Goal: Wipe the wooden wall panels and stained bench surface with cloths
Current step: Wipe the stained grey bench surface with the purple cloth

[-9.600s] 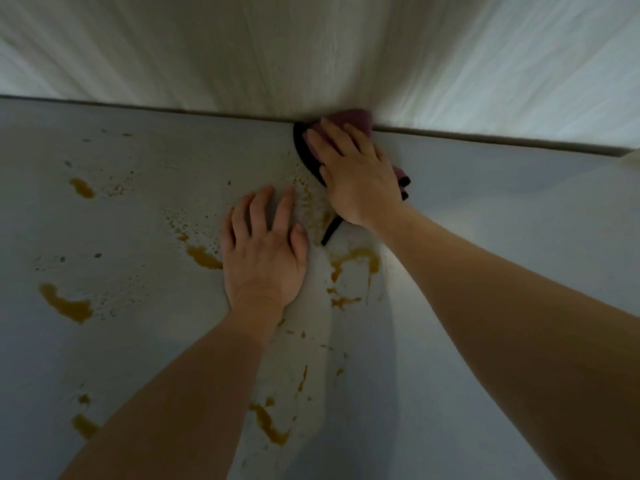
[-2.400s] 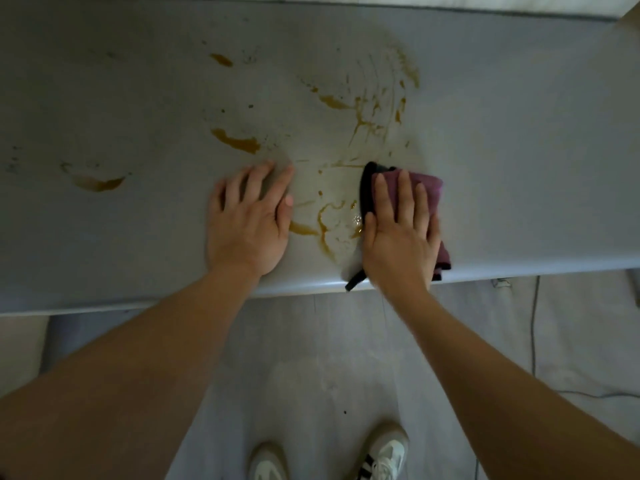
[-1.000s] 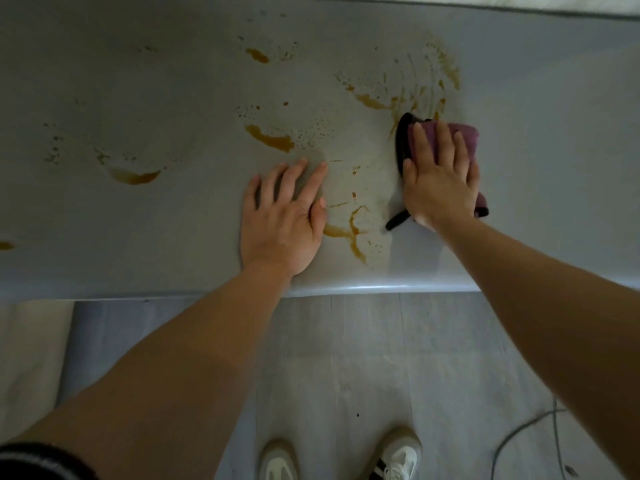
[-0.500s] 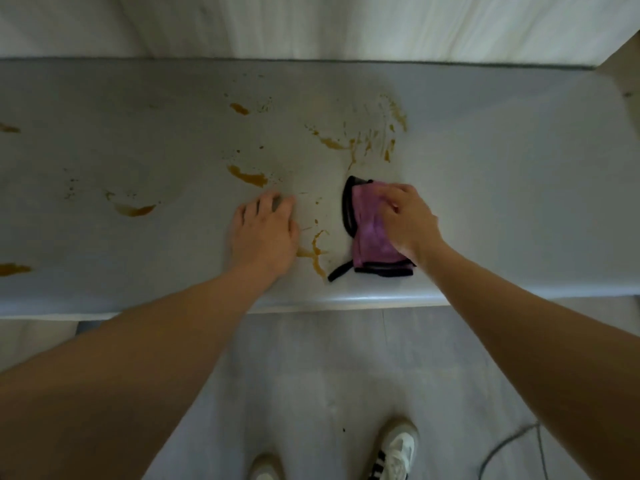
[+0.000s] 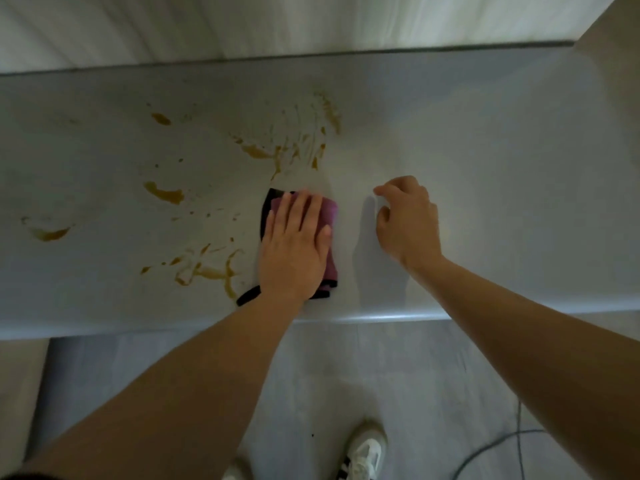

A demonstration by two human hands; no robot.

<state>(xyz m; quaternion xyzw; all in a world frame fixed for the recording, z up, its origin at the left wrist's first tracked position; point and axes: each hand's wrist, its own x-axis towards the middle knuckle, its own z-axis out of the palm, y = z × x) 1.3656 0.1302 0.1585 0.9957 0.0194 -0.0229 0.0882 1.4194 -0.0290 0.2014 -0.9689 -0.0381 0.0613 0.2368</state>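
One purple cloth (image 5: 327, 216) flat under left hand (image 5: 294, 251), right hand (image 5: 408, 223) beside.

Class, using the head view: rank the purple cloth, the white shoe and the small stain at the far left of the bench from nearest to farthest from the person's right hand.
Measured from the right hand:
1. Purple cloth, just to its left, under the left hand.
2. White shoe, below on the floor.
3. Far-left stain, across the bench.

White sneaker (image 5: 364, 451) on grey floor (image 5: 346, 375); cable (image 5: 491, 448) right.
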